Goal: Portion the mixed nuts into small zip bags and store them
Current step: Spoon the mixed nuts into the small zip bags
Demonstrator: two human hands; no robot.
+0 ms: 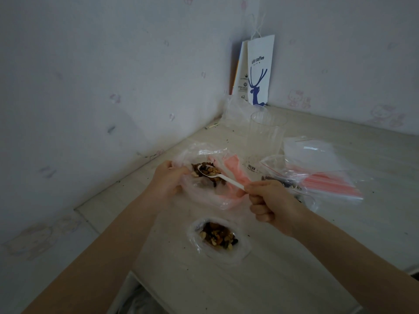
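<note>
White spoon (223,177) in right fingers (255,189), bowl among nuts (196,167) in bag (201,196)

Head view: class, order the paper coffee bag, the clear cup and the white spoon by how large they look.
Largest: paper coffee bag, tallest though farthest.
Next: clear cup, only slightly smaller in view.
Smallest: white spoon, thin, held by the right hand.

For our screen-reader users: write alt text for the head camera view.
The right hand holds a white plastic spoon, its bowl among mixed nuts in a clear plastic bag whose edge the left hand grips. A second bag holding nuts lies nearer on the pale table; a clear glass, a stack of zip bags and a paper coffee bag sit behind.
</note>
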